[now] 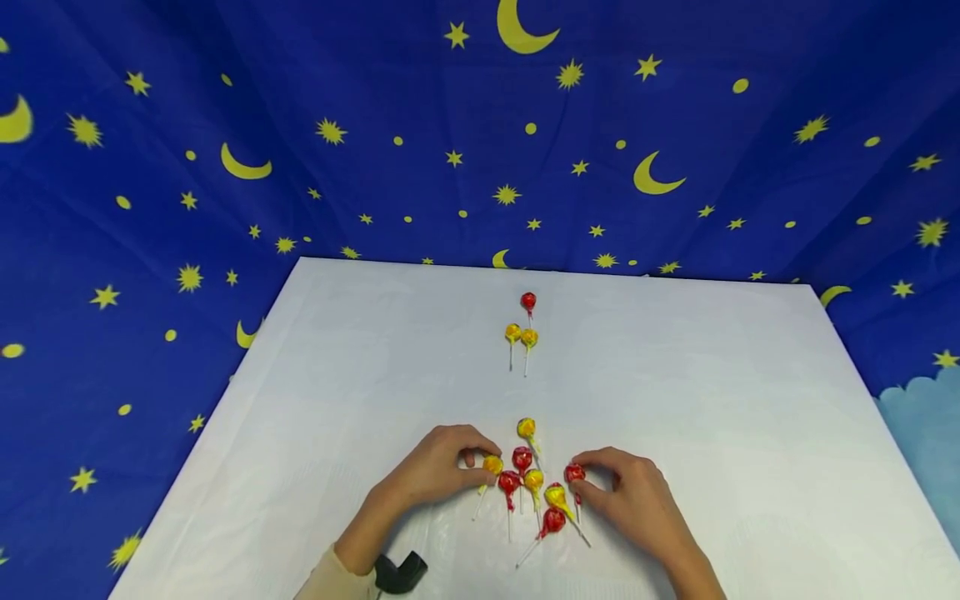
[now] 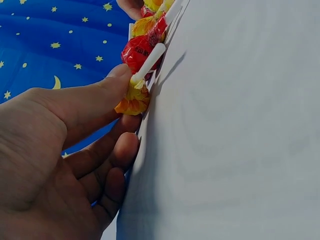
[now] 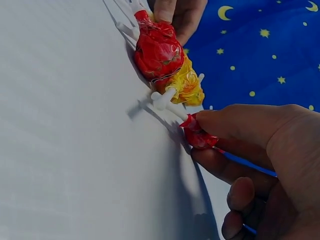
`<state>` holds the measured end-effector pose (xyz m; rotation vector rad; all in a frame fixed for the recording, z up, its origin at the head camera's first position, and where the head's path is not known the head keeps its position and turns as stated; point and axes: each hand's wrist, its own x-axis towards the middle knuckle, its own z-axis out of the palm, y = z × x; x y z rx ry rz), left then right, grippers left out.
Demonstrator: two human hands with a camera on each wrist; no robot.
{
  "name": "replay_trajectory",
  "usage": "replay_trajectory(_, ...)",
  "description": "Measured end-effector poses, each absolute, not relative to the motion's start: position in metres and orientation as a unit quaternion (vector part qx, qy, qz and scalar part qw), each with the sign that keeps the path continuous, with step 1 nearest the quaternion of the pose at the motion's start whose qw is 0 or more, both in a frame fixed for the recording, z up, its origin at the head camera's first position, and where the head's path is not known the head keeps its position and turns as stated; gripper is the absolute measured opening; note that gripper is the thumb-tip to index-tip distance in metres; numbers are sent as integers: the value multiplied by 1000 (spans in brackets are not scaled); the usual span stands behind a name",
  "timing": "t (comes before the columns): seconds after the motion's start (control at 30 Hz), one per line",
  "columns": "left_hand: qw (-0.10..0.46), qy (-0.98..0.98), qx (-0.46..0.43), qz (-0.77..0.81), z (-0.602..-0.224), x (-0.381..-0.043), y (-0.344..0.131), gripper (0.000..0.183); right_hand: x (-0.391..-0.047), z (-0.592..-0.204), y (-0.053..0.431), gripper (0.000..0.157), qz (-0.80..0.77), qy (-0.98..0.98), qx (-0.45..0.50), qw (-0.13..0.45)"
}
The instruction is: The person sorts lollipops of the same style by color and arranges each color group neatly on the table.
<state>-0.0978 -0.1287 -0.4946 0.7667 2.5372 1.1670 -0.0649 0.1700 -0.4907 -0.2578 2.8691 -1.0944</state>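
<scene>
Far group: three lollipops lie well apart from the rest, toward the back of the white table (image 1: 360, 358); a far red lollipop (image 1: 528, 301) sits above two far yellow lollipops (image 1: 513, 332) laid side by side.
Near cluster: several near red lollipops (image 1: 509, 481) and near yellow lollipops (image 1: 533, 479) lie between the two hands, close together, some crossing.
Left grip: the left hand (image 1: 438, 468) pinches a yellow lollipop (image 1: 492, 465) by its head, thumb against fingers, at the cluster's left edge.
Right grip: the right hand (image 1: 636, 492) pinches a red lollipop (image 1: 574, 473) the same way, at the right edge.
Progress: seemingly partway; the far three look placed, the two in hand look unsettled, and the cluster appears unfinished.
Heads: round, in glossy, crinkled wrappers gathered tight at the neck.
Sticks: thin, straight, white, mostly pointing toward the person, several slanting.
Table surface: smooth, pale, faintly shiny, with soft shadows beneath the hands.
Backdrop: blue cloth (image 1: 412, 83) with gentle folds, printed with yellow moons, stars and dots.
Left forearm: a cream sleeve (image 1: 337, 579); beside it a curved black object (image 1: 402, 575), its kind unclear.
</scene>
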Motion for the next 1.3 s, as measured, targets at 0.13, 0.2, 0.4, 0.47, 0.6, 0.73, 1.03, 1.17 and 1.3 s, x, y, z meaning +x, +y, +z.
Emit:
replay_trajectory(0.13,120,865,266,408,-495,-97,-130,28,-70,-489,169,23,-351,932,-88,29)
replay_trajectory(0.2,119,864,267,410,-495,-97,-130,28,-73,-488,170,23,-350,932,-88,29)
replay_trajectory(0.4,112,864,273,407,-497,-100,-127,27,-85,-484,176,24,-353,931,-92,21)
replay_trajectory(0.47,111,864,274,407,-496,-101,-126,27,-90,-483,179,24,-357,929,-99,11)
replay_trajectory(0.6,110,863,274,410,-496,-102,-123,27,-99,-481,181,26,-375,921,-103,-16)
replay_trajectory(0.73,113,867,267,405,-498,-98,-126,28,-104,-483,178,26,-395,913,-97,-24)
replay_trajectory(1.03,116,869,262,402,-497,-94,-129,28,-116,-482,173,24,-400,912,-85,-40)
replay_trajectory(1.17,111,870,262,402,-497,-94,-129,28,-126,-480,175,24,-391,914,-95,-49)
replay_trajectory(1.3,109,870,260,405,-498,-94,-129,28,-139,-479,174,24,-393,912,-107,-56)
